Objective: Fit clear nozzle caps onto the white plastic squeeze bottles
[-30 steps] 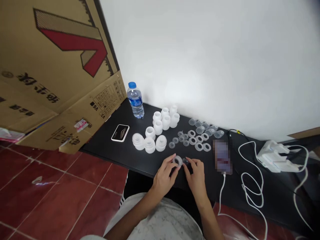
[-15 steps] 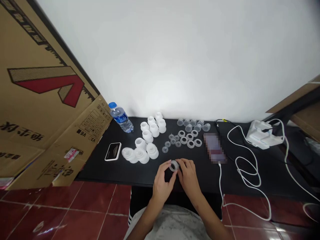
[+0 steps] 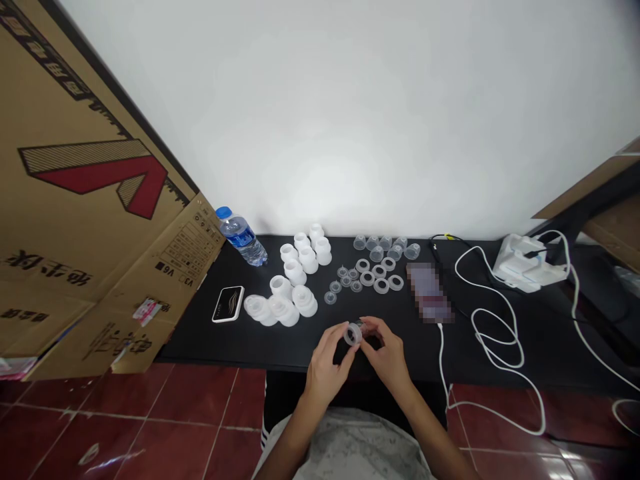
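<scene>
two hands are noted close together over the near part of the black table (image 3: 187, 340), with one translucent ring (image 3: 358, 332) held between them. the ring is pinched by the left hand (image 3: 327, 360) — fingertips on its far side, thumb on its near side — and its hollow is turned up toward the wearer, so that its axis is seen nearly end-on. the right hand (image 3: 387, 350) is judged to be clamped, thumb against forefinger, on a small clear piece (image 3: 362, 325), mostly hidden by the fingers. that piece is placed off the ring's right side; whether the two are touching or just apart cannot be told. loose rings (image 3: 379, 277) and small clear discs (image 3: 346, 282) are laid out beyond the fingertips, toward the wall, and are touched by neither hand.
</scene>
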Demonstrator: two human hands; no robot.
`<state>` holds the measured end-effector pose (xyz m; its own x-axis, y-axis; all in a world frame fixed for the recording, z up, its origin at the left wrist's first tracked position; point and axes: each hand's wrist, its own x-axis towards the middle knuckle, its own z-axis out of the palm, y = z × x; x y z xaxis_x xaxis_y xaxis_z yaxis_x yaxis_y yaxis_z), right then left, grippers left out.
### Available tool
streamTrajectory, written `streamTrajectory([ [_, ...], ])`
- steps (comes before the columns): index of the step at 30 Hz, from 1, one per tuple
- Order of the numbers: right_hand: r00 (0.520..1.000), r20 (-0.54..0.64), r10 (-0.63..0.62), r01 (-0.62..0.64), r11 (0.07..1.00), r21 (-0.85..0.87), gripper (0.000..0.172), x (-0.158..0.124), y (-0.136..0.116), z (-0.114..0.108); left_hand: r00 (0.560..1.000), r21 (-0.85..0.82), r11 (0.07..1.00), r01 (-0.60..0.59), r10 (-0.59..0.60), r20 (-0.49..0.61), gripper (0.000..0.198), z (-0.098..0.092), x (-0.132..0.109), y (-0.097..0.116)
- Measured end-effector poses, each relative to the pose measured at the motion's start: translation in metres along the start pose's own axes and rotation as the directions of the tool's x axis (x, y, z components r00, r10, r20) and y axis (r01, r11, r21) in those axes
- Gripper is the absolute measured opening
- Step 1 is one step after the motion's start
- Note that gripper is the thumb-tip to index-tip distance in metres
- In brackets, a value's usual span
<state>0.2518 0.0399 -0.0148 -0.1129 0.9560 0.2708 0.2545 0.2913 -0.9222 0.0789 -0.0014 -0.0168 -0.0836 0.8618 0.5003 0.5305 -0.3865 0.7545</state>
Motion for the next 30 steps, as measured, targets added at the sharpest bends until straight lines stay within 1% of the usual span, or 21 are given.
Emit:
streamTrajectory([
  [5,0.988,0.139,-0.064,0.056,0.996,0.063,0.033,0.004,-0.014,-0.007,1.0,-0.043,0.999,0.012,-0.012,0.002,0.041,0.001,-0.002,-0.003],
  [9,0.977,0.197,-0.084,0.075,0.996,0.057,0.039,0.005,-0.021,-0.012,0.998,-0.085,0.995,0.056,-0.052,0.041,0.037,0.002,-0.003,-0.005],
  [11,0.973,0.217,-0.079,0.07,0.996,0.047,0.047,0.003,-0.021,-0.014,0.994,-0.101,0.991,0.09,-0.083,0.071,0.037,0.001,-0.004,-0.006],
  [13,0.97,0.231,-0.075,0.065,0.997,0.052,0.059,0.001,-0.021,-0.014,0.991,-0.113,0.988,0.107,-0.096,0.096,0.037,-0.001,-0.003,-0.006],
  [15,0.965,0.25,-0.08,0.066,0.996,0.065,0.067,0.0,-0.022,-0.015,0.99,-0.119,0.987,0.107,-0.095,0.1,0.037,-0.002,-0.003,-0.006],
  [16,0.961,0.265,-0.083,0.067,0.995,0.067,0.069,0.0,-0.023,-0.016,0.991,-0.117,0.988,0.104,-0.094,0.091,0.037,-0.003,-0.003,-0.007],
  [18,0.951,0.3,-0.075,0.061,0.997,0.055,0.066,0.001,-0.026,-0.018,0.993,-0.105,0.989,0.102,-0.095,0.066,0.035,-0.002,-0.002,-0.007],
  [20,0.941,0.334,-0.061,0.047,0.998,0.049,0.059,0.003,-0.028,-0.021,0.995,-0.088,0.991,0.099,-0.096,0.041,0.032,-0.001,-0.001,-0.007],
  [23,0.926,0.372,-0.057,0.021,0.995,0.099,0.051,0.006,-0.029,-0.024,0.995,-0.077,0.992,0.101,-0.1,0.013,0.031,0.0,0.001,-0.005],
  [25,0.92,0.387,-0.063,0.008,0.99,0.142,0.049,0.006,-0.027,-0.025,0.995,-0.082,0.992,0.095,-0.095,0.008,0.031,0.0,0.001,-0.004],
  [26,0.922,0.38,-0.067,0.008,0.988,0.155,0.052,0.006,-0.025,-0.025,0.996,-0.085,0.993,0.087,-0.086,0.008,0.032,0.0,0.002,-0.003],
  [27,0.927,0.367,-0.073,0.013,0.987,0.163,0.059,0.005,-0.023,-0.024,0.997,-0.088,0.993,0.075,-0.074,0.011,0.033,-0.001,0.002,-0.002],
  [30,0.942,0.323,-0.095,0.045,0.986,0.158,0.087,0.002,-0.019,-0.022,0.999,-0.095,0.995,0.042,-0.04,0.026,0.035,-0.002,0.002,-0.003],
])
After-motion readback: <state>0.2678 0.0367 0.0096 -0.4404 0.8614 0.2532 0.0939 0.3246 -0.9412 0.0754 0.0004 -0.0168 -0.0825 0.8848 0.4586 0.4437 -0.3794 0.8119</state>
